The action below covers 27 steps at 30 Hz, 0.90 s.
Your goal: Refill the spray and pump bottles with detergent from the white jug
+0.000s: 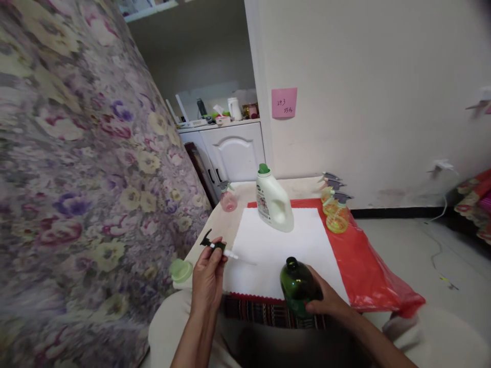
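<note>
**Pump off, green bottle open at the near edge**

Head view: the right hand (326, 299) wraps the dark green bottle (299, 286) at the near edge of the worktop (238, 202), fingers curled round its lower body. The bottle stands nearly upright, its long axis tipped a little toward the person's left, and its bare neck points up with no cap on it. The left hand (209, 278) pinches a black spray pump (215, 245) between thumb and fingertips, over the near left corner. The pump lies almost level: trigger head toward the left edge, its thin white tube pointing right, toward the bottle, across the white sheet (284, 245).

By my reading, the pump and bottle are apart, and bringing them together would call for tipping the tube down and threading it into the narrow neck.

Farther back stand a white jug (273, 202) with a green cap, a pink sprayer (229, 198) near the far left corner, and yellow sprayers (334, 209) on the red bag (368, 266) toward the far right.
</note>
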Motion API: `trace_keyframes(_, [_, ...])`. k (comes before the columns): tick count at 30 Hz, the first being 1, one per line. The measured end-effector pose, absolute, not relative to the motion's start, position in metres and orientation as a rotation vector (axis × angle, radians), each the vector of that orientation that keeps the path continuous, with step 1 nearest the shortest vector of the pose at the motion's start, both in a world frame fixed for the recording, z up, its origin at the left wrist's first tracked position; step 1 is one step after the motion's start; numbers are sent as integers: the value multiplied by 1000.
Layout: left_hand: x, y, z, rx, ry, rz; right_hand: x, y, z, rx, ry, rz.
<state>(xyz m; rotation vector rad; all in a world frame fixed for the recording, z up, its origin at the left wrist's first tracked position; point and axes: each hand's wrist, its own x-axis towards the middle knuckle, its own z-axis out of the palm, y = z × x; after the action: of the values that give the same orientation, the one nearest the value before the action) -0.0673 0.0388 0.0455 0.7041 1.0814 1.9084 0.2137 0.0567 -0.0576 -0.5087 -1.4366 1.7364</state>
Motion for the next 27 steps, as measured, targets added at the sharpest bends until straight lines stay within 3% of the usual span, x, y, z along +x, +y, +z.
trace_keyframes(15, [-174, 156, -28, 1004, 1628, 1400, 191, 62, -82, -796, -1520, 1496])
trace_keyframes(27, [-190, 221, -61, 1184, 1852, 1061, 110, 94, -64, -882, -1475, 1407])
